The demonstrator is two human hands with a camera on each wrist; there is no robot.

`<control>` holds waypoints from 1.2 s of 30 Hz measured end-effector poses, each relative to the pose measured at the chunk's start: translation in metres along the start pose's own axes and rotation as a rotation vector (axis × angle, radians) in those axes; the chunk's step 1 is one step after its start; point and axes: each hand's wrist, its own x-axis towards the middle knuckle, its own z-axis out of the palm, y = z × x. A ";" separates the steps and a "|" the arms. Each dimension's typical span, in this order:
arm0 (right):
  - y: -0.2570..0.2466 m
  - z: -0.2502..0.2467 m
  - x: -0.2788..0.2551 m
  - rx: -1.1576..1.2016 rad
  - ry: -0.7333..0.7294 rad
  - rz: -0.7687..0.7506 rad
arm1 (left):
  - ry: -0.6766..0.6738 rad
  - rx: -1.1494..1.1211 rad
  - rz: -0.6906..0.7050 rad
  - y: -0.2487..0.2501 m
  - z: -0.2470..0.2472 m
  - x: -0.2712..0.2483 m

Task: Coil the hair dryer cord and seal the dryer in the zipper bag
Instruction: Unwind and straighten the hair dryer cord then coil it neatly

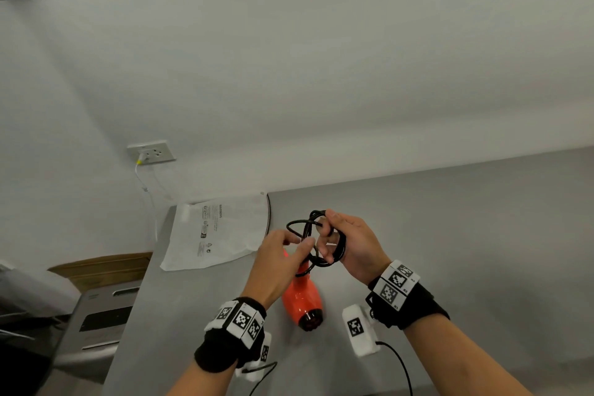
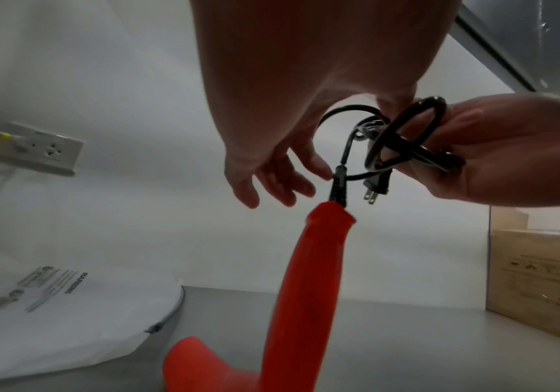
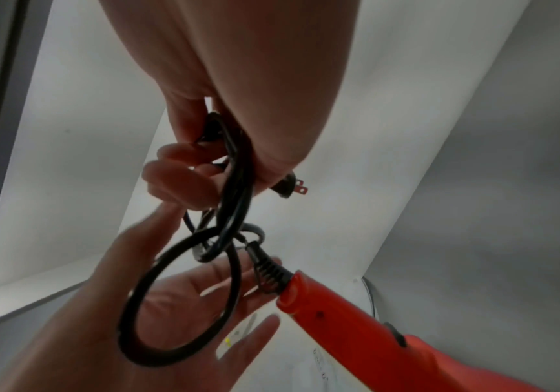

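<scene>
The orange hair dryer (image 1: 302, 302) lies on the grey table (image 1: 450, 235), its handle (image 2: 305, 265) tilted up toward my hands. Its black cord (image 1: 313, 214) is gathered into loops above the handle. My right hand (image 1: 328, 235) grips the bundle of loops (image 3: 238, 185), and the plug (image 2: 377, 183) hangs out below its fingers. Beside the coil is my left hand (image 1: 302, 243), open, with its spread fingers (image 3: 187, 291) behind the lowest loop and holding nothing. The white zipper bag (image 1: 218, 231) lies flat on the table, left of the hands.
A wall socket (image 1: 151, 151) with a white plug and cable sits on the wall above the table's left end. A cardboard box (image 2: 540, 278) stands on the table to the right. Another cardboard box (image 1: 106, 267) and a grey appliance (image 1: 106, 315) sit beyond the table's left edge.
</scene>
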 end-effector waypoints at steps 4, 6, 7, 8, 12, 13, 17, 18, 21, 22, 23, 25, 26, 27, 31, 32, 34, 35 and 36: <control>0.004 0.002 0.001 0.060 -0.034 -0.011 | -0.113 -0.211 -0.067 0.007 0.007 0.009; 0.002 0.001 0.001 0.061 -0.042 -0.006 | -0.216 -0.384 -0.107 0.010 0.008 0.011; 0.000 0.000 0.000 0.053 -0.048 0.000 | -0.251 -0.461 -0.102 0.012 0.008 0.011; -0.002 -0.001 0.000 0.037 -0.051 0.005 | -0.256 -0.494 -0.087 0.013 0.008 0.011; -0.009 -0.009 0.000 -0.130 0.010 -0.013 | -0.186 -0.433 -0.069 0.013 0.008 0.012; -0.010 -0.012 0.001 -0.176 0.041 -0.033 | -0.190 -0.433 -0.067 0.013 0.009 0.012; -0.011 -0.030 0.012 -0.326 0.217 -0.109 | -0.224 -0.480 -0.054 0.014 0.004 0.011; -0.010 -0.038 0.016 -0.396 0.270 -0.123 | -0.216 -0.496 -0.068 0.014 0.002 0.010; -0.006 -0.052 0.022 -0.626 0.391 -0.127 | -0.260 -0.501 -0.093 0.016 -0.001 0.009; -0.005 -0.054 0.023 -0.697 0.418 -0.126 | -0.299 -0.492 -0.086 0.016 -0.001 0.008; -0.004 -0.054 0.023 -0.749 0.442 -0.128 | -0.335 -0.491 -0.083 0.016 -0.002 0.007; -0.003 -0.051 0.025 -0.811 0.478 -0.152 | -0.373 -0.522 -0.103 0.015 -0.003 0.006; -0.002 -0.051 0.027 -0.838 0.488 -0.173 | -0.386 -0.552 -0.125 0.014 -0.003 0.006; -0.001 -0.051 0.029 -0.862 0.499 -0.199 | -0.403 -0.577 -0.144 0.013 -0.005 0.006; 0.003 -0.053 0.031 -0.911 0.578 -0.240 | -0.482 -0.649 -0.183 0.010 -0.008 0.007; 0.002 -0.051 0.031 -0.908 0.596 -0.254 | -0.497 -0.675 -0.189 0.010 -0.008 0.007; 0.000 -0.048 0.030 -0.900 0.626 -0.293 | -0.526 -0.717 -0.198 0.011 -0.008 0.007; -0.002 -0.047 0.030 -0.898 0.635 -0.308 | -0.545 -0.725 -0.201 0.011 -0.008 0.007; -0.005 -0.047 0.030 -0.900 0.646 -0.315 | -0.566 -0.726 -0.205 0.010 -0.008 0.007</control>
